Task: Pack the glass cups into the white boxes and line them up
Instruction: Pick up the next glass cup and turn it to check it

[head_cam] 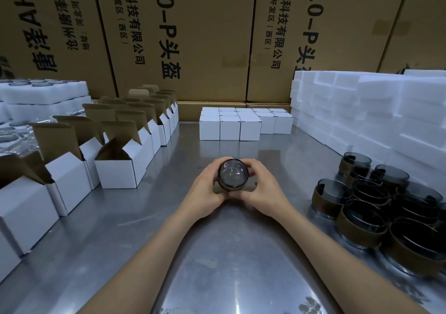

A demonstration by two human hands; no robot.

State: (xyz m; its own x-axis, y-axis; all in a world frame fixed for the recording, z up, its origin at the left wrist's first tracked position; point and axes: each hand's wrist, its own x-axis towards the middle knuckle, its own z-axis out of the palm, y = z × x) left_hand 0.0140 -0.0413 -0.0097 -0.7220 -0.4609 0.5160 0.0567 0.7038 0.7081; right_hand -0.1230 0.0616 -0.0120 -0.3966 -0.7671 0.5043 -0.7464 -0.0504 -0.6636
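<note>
Both hands, left [209, 188] and right [261, 189], wrap around one cup [233, 174] mid-frame over the table [144, 229]. I'd keep it level, then lower it into the nearest open box [120, 168] at left.

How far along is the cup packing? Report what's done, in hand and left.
Done: a block of closed white cardboard boxes stands lined up at the back of the steel table. In hand: the left hand and right hand share a grip on one smoky glass cup. Left: a cluster of brown-sleeved glass cups on the right, and open white boxes waiting on the left.
</note>
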